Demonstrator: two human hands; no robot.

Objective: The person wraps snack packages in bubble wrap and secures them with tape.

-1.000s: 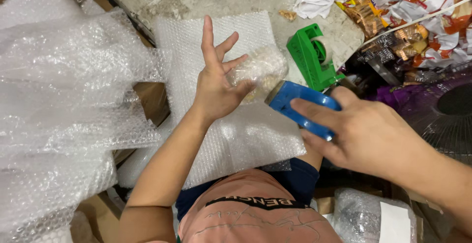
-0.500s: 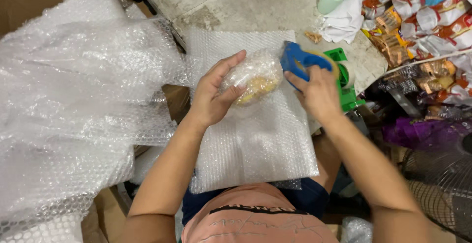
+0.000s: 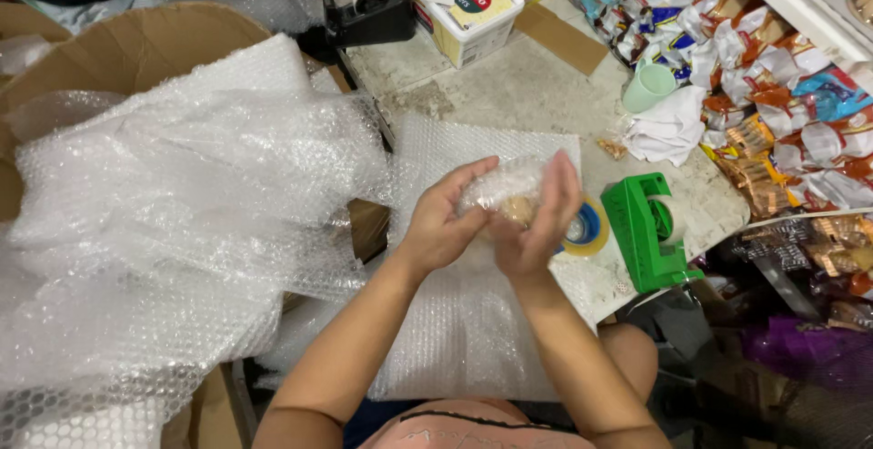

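My left hand (image 3: 443, 219) and my right hand (image 3: 538, 222) both clasp a small bubble-wrapped bundle (image 3: 503, 191) with something tan inside, held above a flat sheet of bubble wrap (image 3: 473, 340) that lies over the table and my lap. Just right of my right hand lies a roll of tape with a blue and yellow core (image 3: 582, 229). Beside the roll stands a green tape dispenser (image 3: 657, 229).
A big heap of bubble wrap (image 3: 173, 222) fills a cardboard box (image 3: 136, 40) at left. A black tape dispenser (image 3: 368, 11), a white tub (image 3: 473, 8), a green cup (image 3: 648, 87) and crumpled cloth (image 3: 673, 131) sit farther back. Snack packets (image 3: 773, 94) pile at right.
My right hand put down the blue tape roll beside the green dispenser and came onto the bundle. Both hands now enclose it. The view has shifted.
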